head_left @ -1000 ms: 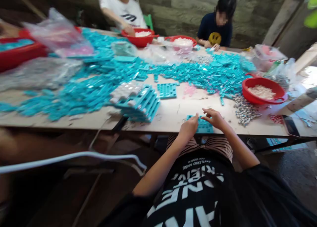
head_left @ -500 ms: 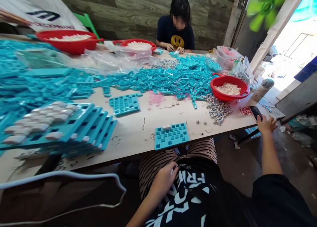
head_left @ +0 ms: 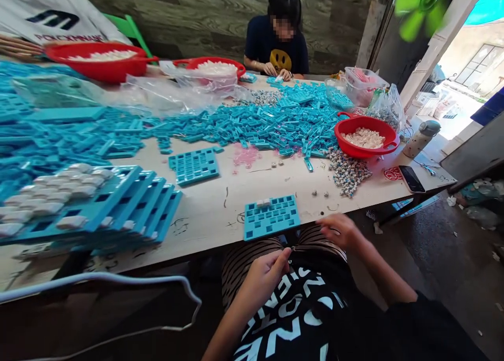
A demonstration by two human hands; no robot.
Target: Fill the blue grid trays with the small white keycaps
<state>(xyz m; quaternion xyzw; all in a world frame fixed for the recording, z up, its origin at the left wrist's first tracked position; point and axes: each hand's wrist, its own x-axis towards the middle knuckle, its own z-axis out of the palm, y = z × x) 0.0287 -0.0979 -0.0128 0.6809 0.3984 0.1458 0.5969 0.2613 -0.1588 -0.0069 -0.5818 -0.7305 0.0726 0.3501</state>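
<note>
My left hand [head_left: 270,271] rests over my lap with its fingers curled and the thumb pressed on them; whatever may be inside is hidden. Slightly smeared, my right hand [head_left: 342,229] hovers by the table's front edge, fingers stretched out and holding nothing visible. Between and just beyond both hands, a blue tray [head_left: 289,220] with square holes lies at the edge. A couple of small white pieces [head_left: 263,203] sit in its back row. The phone [head_left: 411,178] lies at the table's right end, apart from my right hand.
Stacked blue trays [head_left: 132,206] with white pieces stand at the left. A long heap of blue parts [head_left: 220,127] crosses the table [head_left: 205,214]. Small pieces lie in a pile [head_left: 346,174] beside a red basket [head_left: 388,145]. A co-worker [head_left: 255,40] sits opposite, near a bottle [head_left: 422,138] and fan.
My right hand has left the phone and swung left toward the blue tray. The phone stays on the table. My left hand has barely moved; its thumb now shows on top.
</note>
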